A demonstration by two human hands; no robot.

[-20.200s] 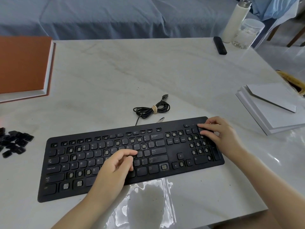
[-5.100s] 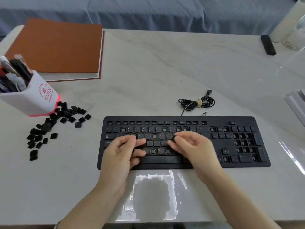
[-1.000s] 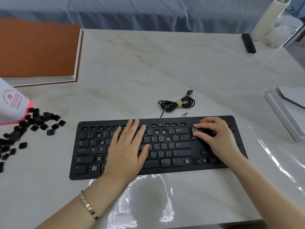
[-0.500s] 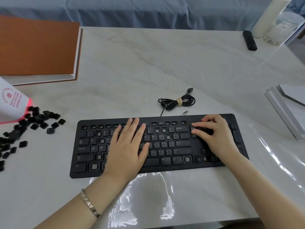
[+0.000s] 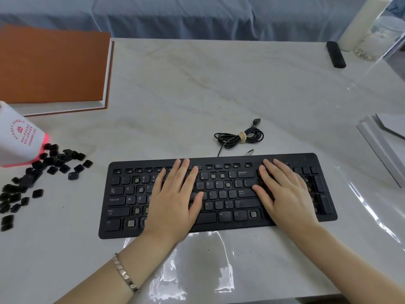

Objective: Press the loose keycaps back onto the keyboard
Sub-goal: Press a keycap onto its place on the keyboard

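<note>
Keycaps (image 5: 39, 172), the loose black ones, lie scattered in a heap on the pale stone table (image 5: 197, 95) well to the left of the keyboard (image 5: 221, 195), beside the foot of a white cup (image 5: 17, 137) with red print. On the keyboard, near the front edge of the table, several sockets are bare, among them one in the bottom row at the left (image 5: 131, 223) and one to the right of the space bar (image 5: 253, 214). The left hand (image 5: 175, 202) lies palm down on the letter keys, its fingers straight and slightly spread, the tips reaching the function row and the thumb resting out to the side on the keys; it grips nothing. A metal bracelet (image 5: 126, 273) sits on that wrist. The right hand (image 5: 285, 194) lies just as flat over the keys between Enter and the number pad, fingers straight and close together, also holding nothing. Behind the keyboard its cable (image 5: 238, 137) is coiled and tied. An orange book (image 5: 50, 66) lies at the far left, and a small black bar (image 5: 335, 54) lies at the far right by a white bottle (image 5: 359, 23).
</note>
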